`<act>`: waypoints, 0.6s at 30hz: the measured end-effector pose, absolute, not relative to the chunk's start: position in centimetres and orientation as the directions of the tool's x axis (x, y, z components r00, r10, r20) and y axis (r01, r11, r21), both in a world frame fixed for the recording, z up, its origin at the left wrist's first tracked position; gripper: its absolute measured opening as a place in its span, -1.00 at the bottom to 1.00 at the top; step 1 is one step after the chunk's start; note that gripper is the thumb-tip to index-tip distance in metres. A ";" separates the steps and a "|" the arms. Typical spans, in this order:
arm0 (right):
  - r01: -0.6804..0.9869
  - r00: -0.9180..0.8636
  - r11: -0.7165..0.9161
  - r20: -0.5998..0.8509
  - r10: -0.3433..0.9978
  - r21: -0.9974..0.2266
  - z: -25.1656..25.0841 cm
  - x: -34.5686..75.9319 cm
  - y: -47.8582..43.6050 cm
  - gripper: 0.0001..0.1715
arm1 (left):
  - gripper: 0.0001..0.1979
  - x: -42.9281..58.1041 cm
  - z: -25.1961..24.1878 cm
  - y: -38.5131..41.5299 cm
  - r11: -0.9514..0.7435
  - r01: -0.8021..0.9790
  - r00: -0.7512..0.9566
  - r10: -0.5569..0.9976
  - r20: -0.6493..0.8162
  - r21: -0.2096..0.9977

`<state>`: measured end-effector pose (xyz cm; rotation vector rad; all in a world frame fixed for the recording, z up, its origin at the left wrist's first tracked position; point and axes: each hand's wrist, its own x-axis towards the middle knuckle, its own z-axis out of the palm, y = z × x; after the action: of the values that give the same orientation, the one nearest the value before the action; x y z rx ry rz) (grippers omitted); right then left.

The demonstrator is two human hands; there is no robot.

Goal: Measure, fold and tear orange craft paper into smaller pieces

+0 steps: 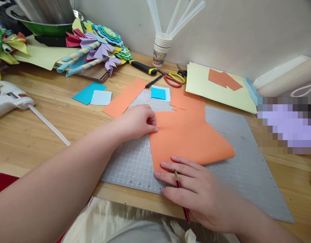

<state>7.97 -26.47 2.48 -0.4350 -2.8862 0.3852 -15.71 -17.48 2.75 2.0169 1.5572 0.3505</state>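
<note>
An orange sheet of paper point(181, 141) lies across the grey cutting mat point(234, 182), its right side curled over. At the sheet's left edge, my left hand point(139, 123) is closed, with thumb and fingertips pinching the paper. My right hand point(196, 189) rests spread along the near edge, fingertips pressing on the sheet. A red and black pencil point(179, 184) is tucked between the fingers of that hand, its sharpened tip pointing away from me. Other orange pieces point(128, 96) lie beyond and to the left.
A hot glue gun point(12, 98) lies at left, near blue paper squares point(88, 93). Behind are paper flowers point(102, 37), a utility knife point(144, 67), scissors point(174, 79) and a paper cup point(160, 52) of glue sticks. Yellow sheets point(198, 79) lie at back right.
</note>
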 end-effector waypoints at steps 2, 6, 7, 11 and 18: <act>0.260 -0.937 0.922 0.157 0.313 -0.285 2.4 8.0 -26.5 -0.66 | -0.87 -15.8 2.6 -17.3 -0.158 0.796 0.289 0.947 -0.137 0.585; 0.265 -0.934 0.920 0.159 0.319 -0.289 2.4 7.9 -26.5 -0.66 | -0.86 -16.0 2.5 -17.1 -0.145 0.787 0.288 0.946 -0.149 0.600; 0.267 -0.934 0.919 0.157 0.320 -0.289 2.3 7.9 -26.6 -0.66 | -0.86 -16.0 2.5 -17.0 -0.143 0.785 0.288 0.946 -0.151 0.602; 0.269 -0.933 0.918 0.159 0.324 -0.291 2.4 7.9 -26.5 -0.66 | -0.87 -16.1 2.3 -17.0 -0.139 0.778 0.288 0.946 -0.151 0.613; 0.257 -0.941 0.922 0.144 0.308 -0.290 2.4 8.0 -26.5 -0.65 | -0.87 -16.2 2.1 -17.0 -0.139 0.768 0.289 0.947 -0.144 0.625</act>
<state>7.98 -26.52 2.42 -0.4289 -2.8946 0.4001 -16.17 -16.97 2.13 1.9578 1.5295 0.3809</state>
